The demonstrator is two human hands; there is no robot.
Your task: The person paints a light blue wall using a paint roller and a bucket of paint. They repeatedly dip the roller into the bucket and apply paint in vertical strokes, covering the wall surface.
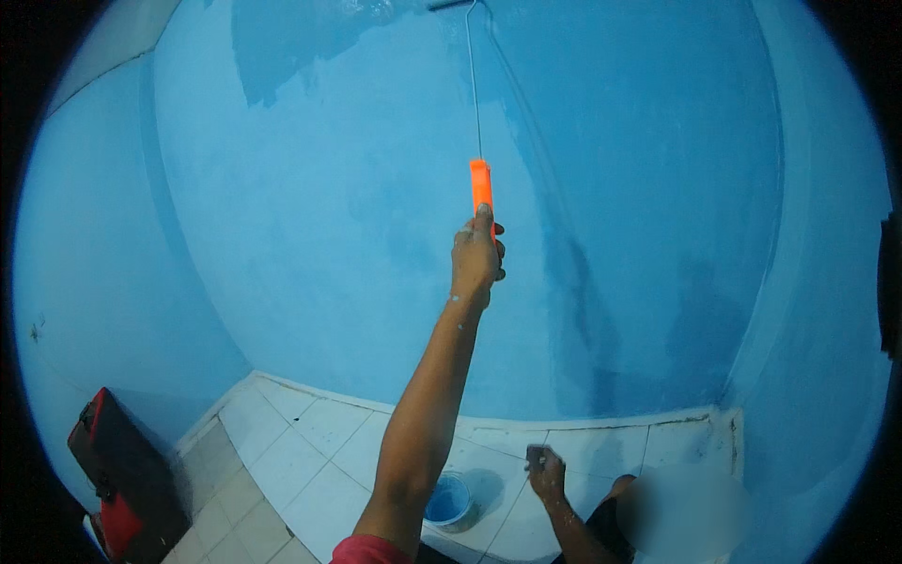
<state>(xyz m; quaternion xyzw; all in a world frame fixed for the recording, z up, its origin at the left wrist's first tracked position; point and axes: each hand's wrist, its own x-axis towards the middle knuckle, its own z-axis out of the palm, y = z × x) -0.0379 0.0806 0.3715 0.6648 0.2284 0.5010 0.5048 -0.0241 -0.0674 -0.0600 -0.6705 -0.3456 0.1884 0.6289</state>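
My left hand (479, 250), flecked with pale paint, grips the orange handle (481, 183) of a paint roller. The roller's thin wire frame (474, 92) runs up to the roller head (451, 4) at the top edge of the view, by the blue wall (366, 211). Low in the view, my right hand (546, 471) hangs over the white floor tiles with its fingers bent; whether it holds anything is unclear. Between the arms, a round bucket (448, 499) with blue inside stands on the tiles, partly behind my left forearm.
Darker blue covers the wall's right part and a patch at upper left. A black and red bag or case (127, 479) leans at lower left. White tiles (317, 430) border the wall's foot. A bent knee (624, 485) shows at lower right, beside a blurred area.
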